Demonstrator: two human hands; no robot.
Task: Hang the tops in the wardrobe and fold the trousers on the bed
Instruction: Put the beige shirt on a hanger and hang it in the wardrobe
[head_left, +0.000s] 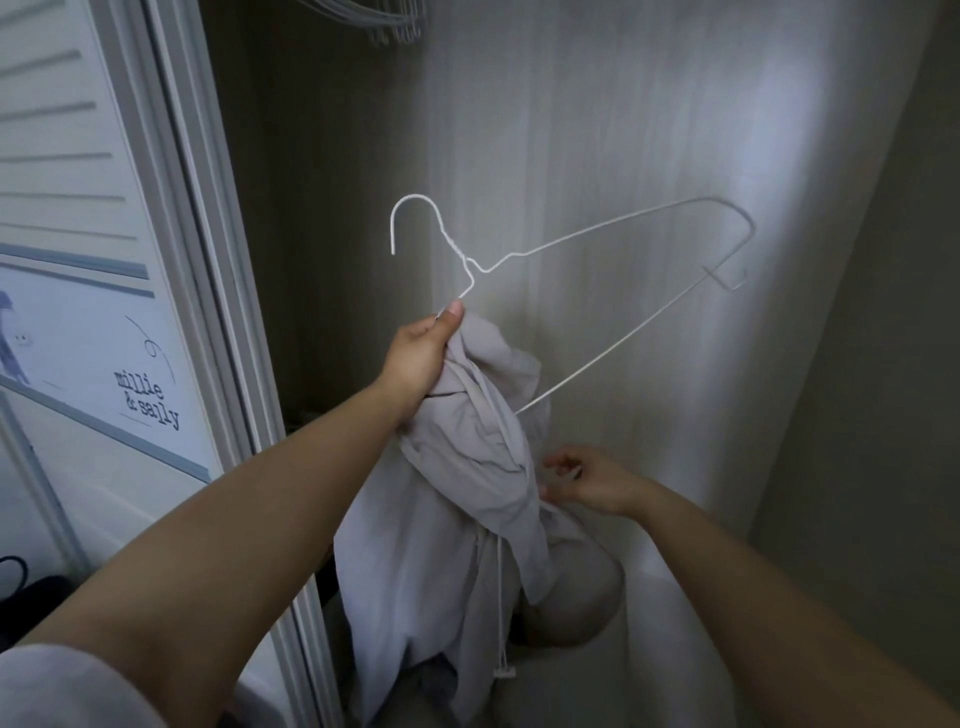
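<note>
Wardrobe interior (597, 130) behind. Left hand (418, 358) gripping wire hanger (597, 234) plus bunched top (467, 467); right hand (592, 480) pinching fabric edge. Limp, light cloth: best taken at the shoulders.

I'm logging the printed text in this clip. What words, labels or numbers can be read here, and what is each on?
"millie & sally": dark lettering on the white panel left of the wardrobe opening, beside a small drawn figure.
Nothing else is readable: the wire hanger, the pale top and the wardrobe wall show no text.
</note>
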